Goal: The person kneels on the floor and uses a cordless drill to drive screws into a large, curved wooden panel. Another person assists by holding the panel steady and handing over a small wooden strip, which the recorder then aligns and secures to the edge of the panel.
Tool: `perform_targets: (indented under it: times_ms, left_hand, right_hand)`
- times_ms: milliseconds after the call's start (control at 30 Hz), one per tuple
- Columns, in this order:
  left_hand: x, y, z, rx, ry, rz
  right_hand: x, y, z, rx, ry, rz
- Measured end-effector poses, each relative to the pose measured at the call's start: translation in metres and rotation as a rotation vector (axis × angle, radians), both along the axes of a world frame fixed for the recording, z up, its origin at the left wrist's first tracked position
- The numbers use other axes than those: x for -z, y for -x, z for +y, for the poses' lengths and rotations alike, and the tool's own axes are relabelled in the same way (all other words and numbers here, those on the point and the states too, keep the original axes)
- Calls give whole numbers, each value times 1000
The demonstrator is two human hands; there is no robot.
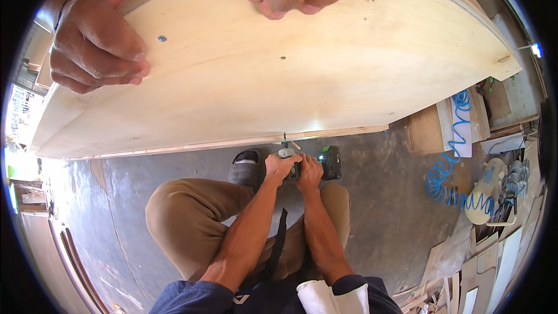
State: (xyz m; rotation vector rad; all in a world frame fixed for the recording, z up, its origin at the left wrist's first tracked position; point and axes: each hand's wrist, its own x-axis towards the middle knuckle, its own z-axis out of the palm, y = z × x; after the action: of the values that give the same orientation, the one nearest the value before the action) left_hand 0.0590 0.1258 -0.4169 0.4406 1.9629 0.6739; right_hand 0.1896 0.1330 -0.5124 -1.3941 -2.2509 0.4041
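**Operator:** Head view, inspection note. I see both of the wearer's hands closed on a cordless drill (pixel 317 161): left hand (pixel 281 166) wrapped near the nose, right hand (pixel 310 170) round the grip. It sits above the knees, bit up against the lower edge of a plywood panel (pixel 279 75).

**Reviewer:** Orientation?

**Operator:** Long axis runs away from the body; the bit points at the panel edge, battery to the right.

**Reviewer:** Risks?

**Operator:** I judge the bit could skid off that thin edge. Two co-worker's hands (pixel 96 38) steady the top; any slip there would shift the panel.
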Motion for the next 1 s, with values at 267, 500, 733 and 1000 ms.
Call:
perform_targets:
  times_ms: [267,500,733,1000]
  left_hand:
    - [21,3,1,-11,-50,-7]
    - [17,2,0,-12,-78,-18]
    - [23,6,2,3,-78,-29]
    - [30,7,1,1,-123,-31]
  right_hand:
    - [3,-1,2,-16,-6,31]
    - [5,-2,3,-28,20,-11]
    - [0,0,2,-7,54,-29]
    - [-3,0,1,-32,98,-10]
